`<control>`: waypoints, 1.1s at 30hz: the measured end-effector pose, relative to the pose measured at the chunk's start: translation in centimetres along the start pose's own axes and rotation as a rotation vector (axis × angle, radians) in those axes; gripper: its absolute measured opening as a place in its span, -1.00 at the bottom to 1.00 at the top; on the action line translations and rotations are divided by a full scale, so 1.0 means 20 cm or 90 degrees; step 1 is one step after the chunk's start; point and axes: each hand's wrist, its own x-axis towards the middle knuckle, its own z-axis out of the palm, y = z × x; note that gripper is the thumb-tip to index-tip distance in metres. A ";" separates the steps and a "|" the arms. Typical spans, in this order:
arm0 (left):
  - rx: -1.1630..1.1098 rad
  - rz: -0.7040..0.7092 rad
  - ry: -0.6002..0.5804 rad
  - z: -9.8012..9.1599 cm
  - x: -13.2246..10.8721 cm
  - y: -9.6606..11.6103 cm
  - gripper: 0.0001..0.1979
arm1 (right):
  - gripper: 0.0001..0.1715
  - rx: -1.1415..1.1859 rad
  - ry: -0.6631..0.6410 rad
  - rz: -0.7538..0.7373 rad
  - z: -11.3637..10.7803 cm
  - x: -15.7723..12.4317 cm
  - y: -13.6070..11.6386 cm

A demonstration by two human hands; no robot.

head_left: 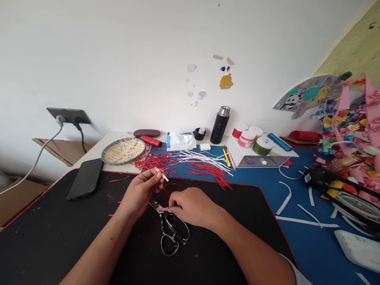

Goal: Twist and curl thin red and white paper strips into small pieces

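The left hand (145, 184) has thumb and forefinger pressed together upon a white strip (165, 177); the strip lies crosswise between these fingertips, with one end out at upper left and the other at lower right. The right hand (188, 204) is curled, and its thumb and forefinger meet at the right end of a small purple piece (163, 210), which they pinch. This piece is over the scissors (170, 244), near their pivot. The scissors lie on the black mat (213, 245), between the two forearms.
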 end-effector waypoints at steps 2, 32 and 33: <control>-0.001 -0.001 0.001 0.00 0.00 0.00 -0.67 | -0.86 -0.022 0.005 0.000 0.00 0.00 0.00; -0.077 0.032 0.101 0.01 -0.01 0.05 -0.60 | -0.76 -0.013 0.110 -0.081 -0.02 -0.01 0.01; -0.077 0.032 0.103 0.01 -0.01 0.05 -0.60 | -0.76 -0.014 0.106 -0.077 -0.02 -0.01 0.01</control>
